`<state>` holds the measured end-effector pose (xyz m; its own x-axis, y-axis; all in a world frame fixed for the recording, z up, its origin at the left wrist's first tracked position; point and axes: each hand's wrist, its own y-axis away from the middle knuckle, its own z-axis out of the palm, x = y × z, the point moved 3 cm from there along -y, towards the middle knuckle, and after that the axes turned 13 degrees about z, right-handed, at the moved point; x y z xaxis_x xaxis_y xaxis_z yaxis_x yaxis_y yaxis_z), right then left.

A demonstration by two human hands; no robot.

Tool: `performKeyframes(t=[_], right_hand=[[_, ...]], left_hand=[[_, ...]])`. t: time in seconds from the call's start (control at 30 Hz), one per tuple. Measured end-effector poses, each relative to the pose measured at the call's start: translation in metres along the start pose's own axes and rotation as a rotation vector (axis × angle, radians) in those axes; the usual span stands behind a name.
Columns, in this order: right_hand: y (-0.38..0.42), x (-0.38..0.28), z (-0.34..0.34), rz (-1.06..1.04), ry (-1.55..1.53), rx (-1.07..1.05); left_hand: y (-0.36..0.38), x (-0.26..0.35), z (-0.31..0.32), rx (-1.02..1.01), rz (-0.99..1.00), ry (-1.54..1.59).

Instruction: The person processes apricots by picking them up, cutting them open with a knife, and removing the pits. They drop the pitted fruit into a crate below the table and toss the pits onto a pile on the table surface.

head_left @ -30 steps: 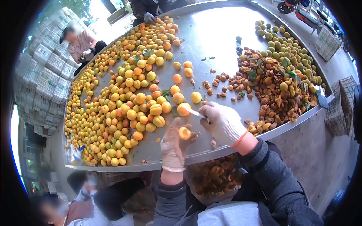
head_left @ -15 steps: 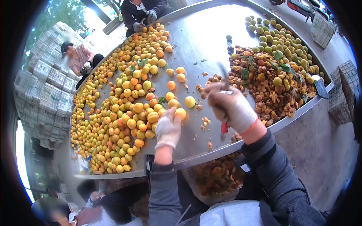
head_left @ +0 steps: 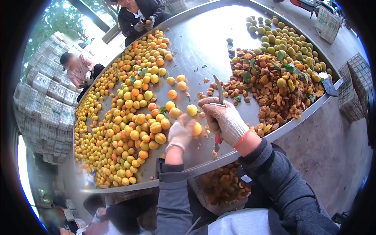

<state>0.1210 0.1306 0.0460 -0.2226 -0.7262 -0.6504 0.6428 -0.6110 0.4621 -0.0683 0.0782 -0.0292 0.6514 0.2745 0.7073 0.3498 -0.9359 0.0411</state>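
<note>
My left hand [head_left: 179,134], in a pale glove and slightly blurred, grips a yellow-orange apricot [head_left: 197,129] at its fingertips above the metal table. Closed around a curved knife [head_left: 219,90] is my gloved right hand [head_left: 226,119]; the blade points up and a bit of red handle shows below the fist. Just beyond my left hand lies a loose apricot [head_left: 192,110]. A large spread of whole apricots [head_left: 133,125] covers the table's left side. Apricot pits [head_left: 234,91] and scraps lie scattered past my right hand.
The metal table [head_left: 192,47] has a raised rim. A heap of pits and split apricots [head_left: 274,94] lies at right, with greener fruit [head_left: 291,43] behind. Below the near edge, a crate [head_left: 225,184] holds apricot halves. Co-workers sit around the table. Stacked crates [head_left: 47,98] stand left.
My left hand has lifted an apricot off the spread and moved right with it. My right hand has come left and lower with the knife, so the hands are closer together.
</note>
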Motion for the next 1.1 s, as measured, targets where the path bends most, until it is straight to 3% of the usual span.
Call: performKeyframes(t=[0.07,0.23,0.3,0.33,0.4,0.5,0.57,0.6,0.63,0.7,0.77,0.83,0.87,1.0,1.1], right_hand=[[0.002,-0.002,0.002,-0.005,-0.004,0.018],[0.002,-0.003,-0.001,-0.015,0.125,0.044],[0.004,-0.004,0.001,0.010,0.194,0.064],[0.005,-0.002,0.003,0.037,0.264,0.085],[0.007,0.004,0.011,0.030,0.336,0.038],[0.012,0.018,0.025,0.032,0.503,-0.007],[0.010,0.025,0.032,-0.481,0.934,-0.025],[0.011,0.024,0.029,-0.337,0.940,-0.045],[0.014,0.020,0.030,-0.334,0.944,-0.033],[0.016,0.016,0.028,-0.209,0.715,-0.127],[0.012,0.020,0.026,-0.064,0.585,-0.193],[0.009,0.025,0.026,-0.120,0.614,-0.186],[0.006,0.027,0.026,-0.138,0.615,-0.167],[0.002,0.027,0.026,-0.290,0.681,-0.080],[0.006,0.030,0.029,-0.139,0.615,-0.086]], left_hand=[[0.009,0.033,0.010,-0.240,-0.031,-0.399],[0.024,0.026,0.012,-0.275,0.157,-0.385],[0.034,0.001,0.007,-0.058,-0.102,0.850],[0.043,-0.004,0.003,-0.055,-0.106,0.843],[0.061,0.015,-0.018,0.026,-0.063,1.437],[0.076,0.041,-0.020,0.190,-0.041,1.287],[0.085,0.046,-0.025,0.104,0.048,1.223],[0.089,0.050,-0.027,0.092,0.112,1.080],[0.092,0.052,-0.027,0.077,0.175,0.938],[0.096,0.041,-0.027,0.071,0.098,1.019],[0.098,0.046,-0.027,0.160,0.115,0.806],[0.096,0.074,-0.034,0.177,0.206,0.727],[0.094,0.069,-0.030,0.141,0.222,0.761],[0.088,0.042,-0.030,0.216,0.249,1.383],[0.091,0.036,-0.035,0.267,0.267,1.483]])
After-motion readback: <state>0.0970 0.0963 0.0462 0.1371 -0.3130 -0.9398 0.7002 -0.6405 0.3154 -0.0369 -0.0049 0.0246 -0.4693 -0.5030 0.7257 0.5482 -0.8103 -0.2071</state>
